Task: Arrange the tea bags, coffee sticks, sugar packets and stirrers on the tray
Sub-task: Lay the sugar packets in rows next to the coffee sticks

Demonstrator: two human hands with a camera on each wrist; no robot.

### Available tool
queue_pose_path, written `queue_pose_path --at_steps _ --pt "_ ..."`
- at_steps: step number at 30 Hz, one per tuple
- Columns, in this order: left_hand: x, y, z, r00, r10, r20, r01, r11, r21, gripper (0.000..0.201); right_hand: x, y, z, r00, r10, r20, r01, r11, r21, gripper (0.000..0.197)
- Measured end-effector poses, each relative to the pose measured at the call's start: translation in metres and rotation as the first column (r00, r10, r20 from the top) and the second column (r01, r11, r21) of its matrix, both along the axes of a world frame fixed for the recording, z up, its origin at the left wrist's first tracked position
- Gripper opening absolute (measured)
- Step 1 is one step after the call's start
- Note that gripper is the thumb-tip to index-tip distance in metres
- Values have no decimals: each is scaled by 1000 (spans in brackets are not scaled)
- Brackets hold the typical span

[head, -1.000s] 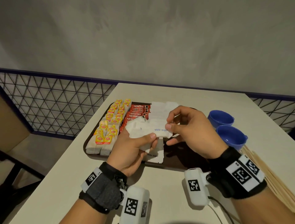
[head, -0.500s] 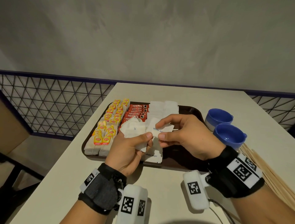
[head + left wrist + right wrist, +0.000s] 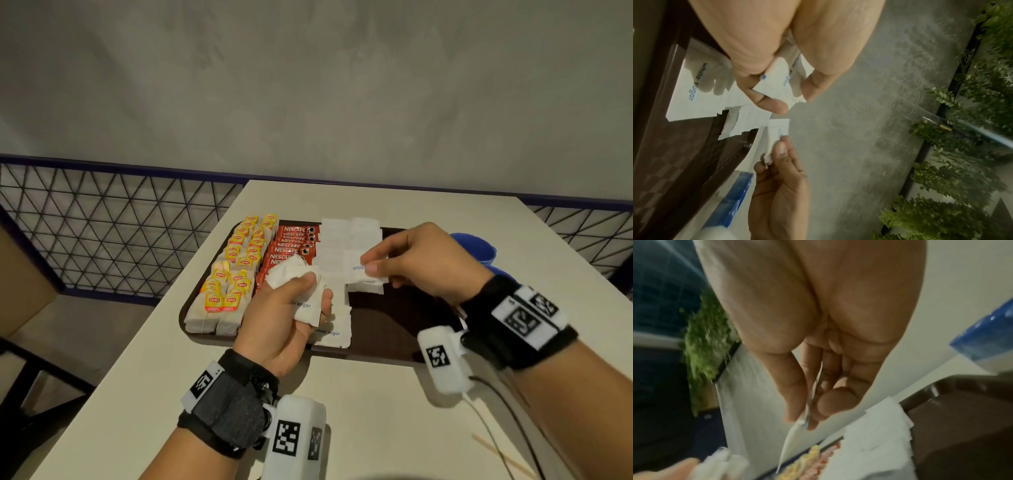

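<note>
The left hand (image 3: 284,318) is clutching a spare stack of white sugar packets (image 3: 298,284) as supply while the right hand (image 3: 421,263) is pinching one packet (image 3: 358,270) over the tray (image 3: 387,329), seemingly for placing.

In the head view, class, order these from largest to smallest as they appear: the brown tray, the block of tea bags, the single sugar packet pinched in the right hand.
1. Brown tray
2. Block of tea bags
3. Single sugar packet
</note>
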State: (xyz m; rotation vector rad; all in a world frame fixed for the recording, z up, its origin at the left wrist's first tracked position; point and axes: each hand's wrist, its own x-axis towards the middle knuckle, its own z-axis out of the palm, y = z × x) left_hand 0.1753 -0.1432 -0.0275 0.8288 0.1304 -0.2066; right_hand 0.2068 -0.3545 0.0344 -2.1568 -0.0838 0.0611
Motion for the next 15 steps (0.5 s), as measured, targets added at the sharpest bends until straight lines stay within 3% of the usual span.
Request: queue_pose_path --at_steps 3,8,15 --pt "-1 0 4 997 16 -75 -18 1000 -25 17 27 -10 -2 998 1 -69 -12 987 -160 12" --pt "-6 0 11 996 2 -87 -4 1000 -30 19 53 -14 -21 976 46 -213 -93 971 -218 20" --pt "-10 0 17 995 4 -100 -5 1000 -14 20 54 -4 -32 972 66 -226 -147 920 -362 22"
